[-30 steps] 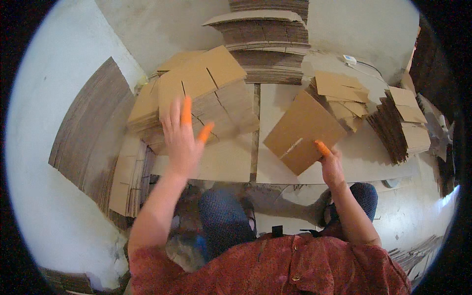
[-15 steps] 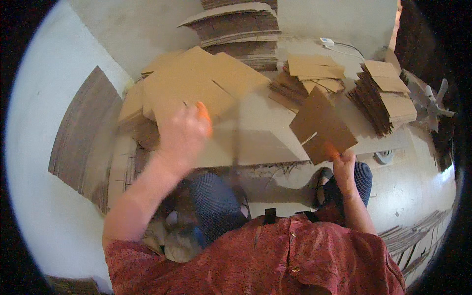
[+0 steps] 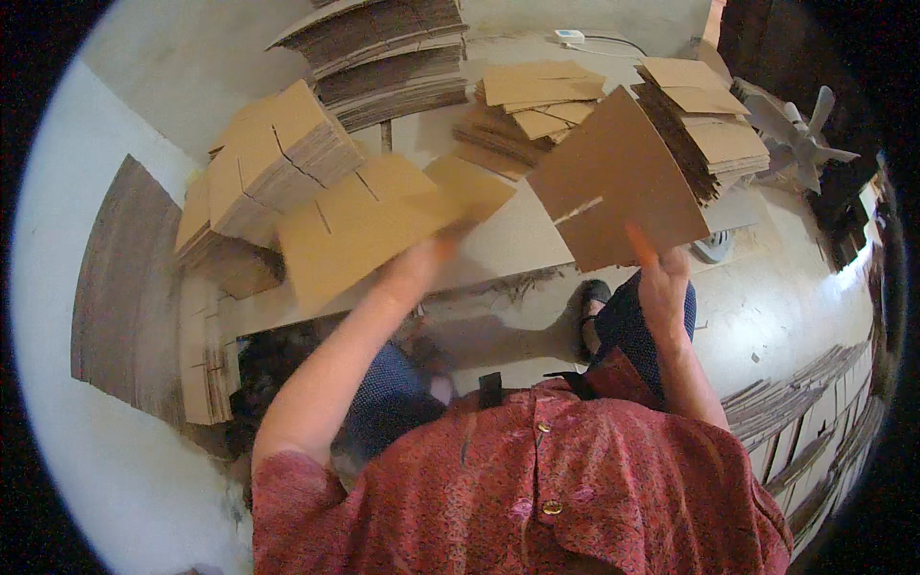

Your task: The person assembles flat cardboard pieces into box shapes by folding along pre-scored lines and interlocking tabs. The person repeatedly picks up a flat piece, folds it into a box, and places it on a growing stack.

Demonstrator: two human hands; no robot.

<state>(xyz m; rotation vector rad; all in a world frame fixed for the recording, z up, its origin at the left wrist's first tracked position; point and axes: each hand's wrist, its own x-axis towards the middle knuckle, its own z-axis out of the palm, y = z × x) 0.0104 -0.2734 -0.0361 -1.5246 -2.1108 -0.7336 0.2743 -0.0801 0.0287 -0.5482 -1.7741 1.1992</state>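
Note:
My left hand [image 3: 419, 264] grips a flat cardboard sheet [image 3: 374, 222] with slits, lifted off the stack of cut cardboard [image 3: 273, 158] at the left. My right hand [image 3: 659, 278], an orange cover on one fingertip, holds another flat cardboard sheet [image 3: 618, 182] raised and tilted in front of me. Both sheets hang above the low white work surface [image 3: 508, 240].
More piles of cardboard blanks stand at the back [image 3: 383, 48], centre [image 3: 532, 96] and right [image 3: 709, 125]. A fan [image 3: 800, 129] sits at the far right. Flat cardboard lies on the floor at left [image 3: 120, 287] and lower right [image 3: 805, 412]. My knees show below the surface.
My left hand, open and empty above the left stack a second ago, has taken a sheet and pulled it toward me. My right hand has lifted its sheet higher.

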